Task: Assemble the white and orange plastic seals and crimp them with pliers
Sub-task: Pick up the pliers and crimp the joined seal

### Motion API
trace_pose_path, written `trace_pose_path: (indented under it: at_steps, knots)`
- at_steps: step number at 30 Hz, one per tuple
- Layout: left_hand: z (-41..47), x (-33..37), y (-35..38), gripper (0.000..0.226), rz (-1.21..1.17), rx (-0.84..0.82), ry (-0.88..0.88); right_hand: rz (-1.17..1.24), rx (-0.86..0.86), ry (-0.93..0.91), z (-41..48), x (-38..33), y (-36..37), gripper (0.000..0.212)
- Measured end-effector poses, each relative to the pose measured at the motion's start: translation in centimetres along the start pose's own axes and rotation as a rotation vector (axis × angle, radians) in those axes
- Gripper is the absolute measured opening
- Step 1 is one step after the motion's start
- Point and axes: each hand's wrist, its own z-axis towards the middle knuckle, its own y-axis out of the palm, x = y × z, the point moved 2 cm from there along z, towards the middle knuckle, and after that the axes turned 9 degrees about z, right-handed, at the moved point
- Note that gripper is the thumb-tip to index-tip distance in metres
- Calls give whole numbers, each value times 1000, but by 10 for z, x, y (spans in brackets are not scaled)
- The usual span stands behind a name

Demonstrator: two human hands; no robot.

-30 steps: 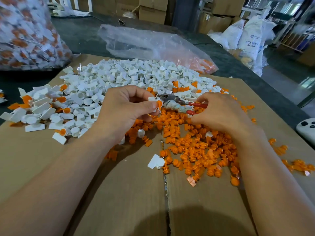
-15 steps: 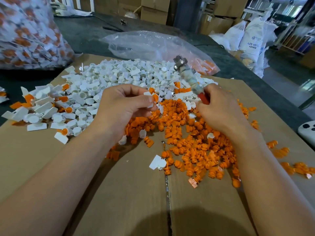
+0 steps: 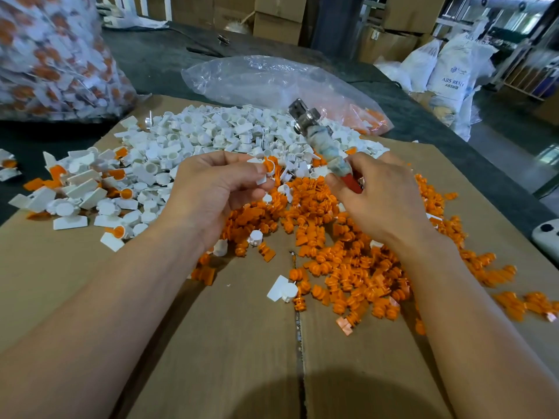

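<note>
A: Where is the seal?

B: In the left hand (image 3: 217, 189). Its grip is a pinch: thumb and forefinger close on 1 white and orange seal (image 3: 267, 170), held up just above the far edge of the orange parts (image 3: 332, 246), with the other fingers curled beneath.

A: And the pliers?

B: The right hand (image 3: 384, 198) has them. Its grip is wrapped tight round the red handles of the pliers (image 3: 325, 146). The metal head points up and away from the person, over the white parts (image 3: 193, 137), and the neck is bound in grey-blue cloth or tape. I cannot tell how the jaws stand, because the head is blurred.

A: Do the pliers touch the seal?

B: No. The head is above and to the right of it. The 2 hands are near each other but apart.

A: What lies around?

B: Both heaps sit on a sheet of cardboard (image 3: 60, 261) on the dark counter (image 3: 157, 65), white further off and left, orange nearer and right. 1 stray part (image 3: 282, 290), white, lies alone by the cardboard's seam. A clear bag (image 3: 251, 80) lies behind the heaps, and a full bag (image 3: 45, 62) of white and orange pieces stands far left.
</note>
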Motion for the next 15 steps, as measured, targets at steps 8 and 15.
trace_pose_path:
  at_steps: [8,15]
  knots:
    - [2,0,0,13,-64,23,10,111,-242,60,-4,-6,3,31]
    - [4,-1,-4,12,-79,122,115,171,-357,52,-7,-10,4,28]
